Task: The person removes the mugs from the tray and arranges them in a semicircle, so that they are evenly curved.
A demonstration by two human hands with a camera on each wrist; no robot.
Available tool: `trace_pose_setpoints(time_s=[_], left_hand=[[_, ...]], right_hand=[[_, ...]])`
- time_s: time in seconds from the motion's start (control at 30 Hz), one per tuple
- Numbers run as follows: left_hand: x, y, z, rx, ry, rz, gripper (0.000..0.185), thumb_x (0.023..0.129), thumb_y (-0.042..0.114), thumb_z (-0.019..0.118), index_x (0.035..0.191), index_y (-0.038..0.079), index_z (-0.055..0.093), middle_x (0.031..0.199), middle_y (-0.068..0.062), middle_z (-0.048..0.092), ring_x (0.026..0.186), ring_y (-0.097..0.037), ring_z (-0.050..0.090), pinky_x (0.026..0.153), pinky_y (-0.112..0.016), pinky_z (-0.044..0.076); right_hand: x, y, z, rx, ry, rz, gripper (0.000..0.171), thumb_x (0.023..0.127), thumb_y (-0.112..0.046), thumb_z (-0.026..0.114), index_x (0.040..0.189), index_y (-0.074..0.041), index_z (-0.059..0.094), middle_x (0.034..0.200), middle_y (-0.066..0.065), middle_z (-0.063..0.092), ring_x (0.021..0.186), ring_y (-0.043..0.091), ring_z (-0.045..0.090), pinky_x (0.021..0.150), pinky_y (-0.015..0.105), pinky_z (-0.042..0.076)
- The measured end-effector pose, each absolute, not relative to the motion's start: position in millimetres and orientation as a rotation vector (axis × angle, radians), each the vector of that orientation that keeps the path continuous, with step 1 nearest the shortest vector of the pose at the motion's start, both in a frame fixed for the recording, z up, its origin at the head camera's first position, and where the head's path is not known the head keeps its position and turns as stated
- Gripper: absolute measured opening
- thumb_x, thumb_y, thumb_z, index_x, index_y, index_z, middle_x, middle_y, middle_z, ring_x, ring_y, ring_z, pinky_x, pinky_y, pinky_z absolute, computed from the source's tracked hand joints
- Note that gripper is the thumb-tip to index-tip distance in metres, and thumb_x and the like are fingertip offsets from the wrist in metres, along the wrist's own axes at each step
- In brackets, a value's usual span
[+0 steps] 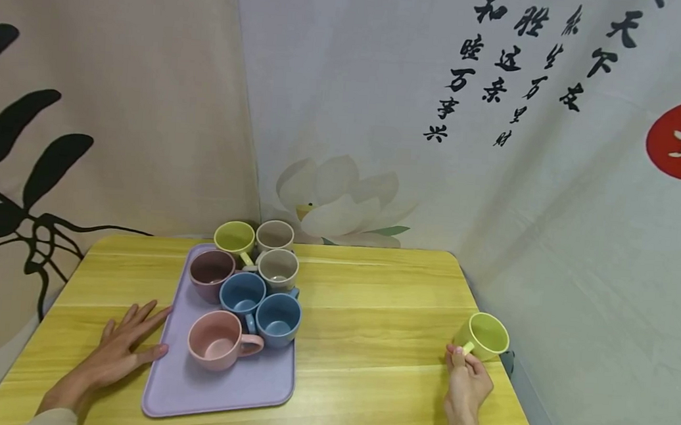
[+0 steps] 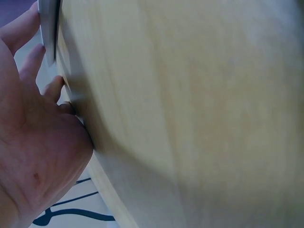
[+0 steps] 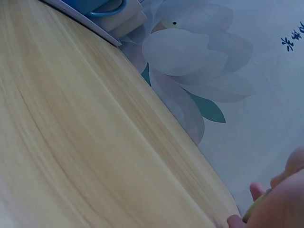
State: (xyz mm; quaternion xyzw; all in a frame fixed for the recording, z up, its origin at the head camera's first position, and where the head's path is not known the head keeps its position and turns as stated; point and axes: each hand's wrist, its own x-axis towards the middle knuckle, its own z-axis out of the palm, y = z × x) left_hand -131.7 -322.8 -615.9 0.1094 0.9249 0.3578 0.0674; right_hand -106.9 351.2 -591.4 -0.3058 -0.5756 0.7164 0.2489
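Seven cups sit bunched on the lilac tray (image 1: 186, 386) toward the tabletop's left half, and an eighth, the yellow-green cup (image 1: 484, 336), stands alone near the tabletop's right edge. Your right hand (image 1: 467, 383) has that lone cup by its handle: the fingers are curled and pinching the handle, the cup upright with its base on or just above the wood, I can't tell which. Holding it by the handle keeps your fingers off the rim and lets the cup stay level. In the right wrist view only fingertips and a sliver of yellow-green show at the lower right corner.

Your left hand (image 1: 120, 352) lies flat on the tabletop (image 1: 380, 320), fingers straight and spread, fingertips touching the tray's left edge and holding nothing. That looks like a steadying hand, placed so the tray can't slide. The left wrist view shows the palm pressed against the wood and little else.

On the tray, the pink cup (image 1: 219, 341) is nearest you with its handle pointing right; two blue cups (image 1: 261, 306) touch each other behind it, then a mauve cup (image 1: 212, 272), two beige cups (image 1: 277, 253) and another yellow-green one (image 1: 234, 238) crowded at the tray's far end. The near end of the tray is bare.
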Motion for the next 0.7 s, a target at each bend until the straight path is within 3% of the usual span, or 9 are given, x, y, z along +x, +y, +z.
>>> trace_pose_setpoints(time_s=[0.4, 0.7], left_hand=[[-132.2, -323.8, -616.6, 0.312, 2.78, 1.059, 0.083, 0.11, 0.042, 0.07, 0.179, 0.015, 0.032, 0.184, -0.039, 0.012, 0.168, -0.073, -0.004, 0.127, -0.086, -0.026], [-132.8, -324.1, -618.3, 0.315, 2.793, 1.05, 0.083, 0.11, 0.042, 0.07, 0.179, 0.015, 0.032, 0.185, -0.038, 0.012, 0.168, -0.072, -0.004, 0.128, -0.085, -0.027]], right_hand=[[-104.8, 350.8, -589.8, -0.869, -1.69, 1.934, 0.017, 0.115, -0.011, 0.064, 0.121, 0.004, 0.065, 0.094, -0.016, 0.082, 0.098, 0.0, 0.081, 0.101, 0.019, 0.065], [-98.9, 344.7, -588.2, -0.859, -1.787, 1.888, 0.039, 0.114, -0.023, 0.069, 0.14, 0.005, 0.061, 0.099, -0.022, 0.08, 0.093, 0.001, 0.079, 0.087, 0.019, 0.068]])
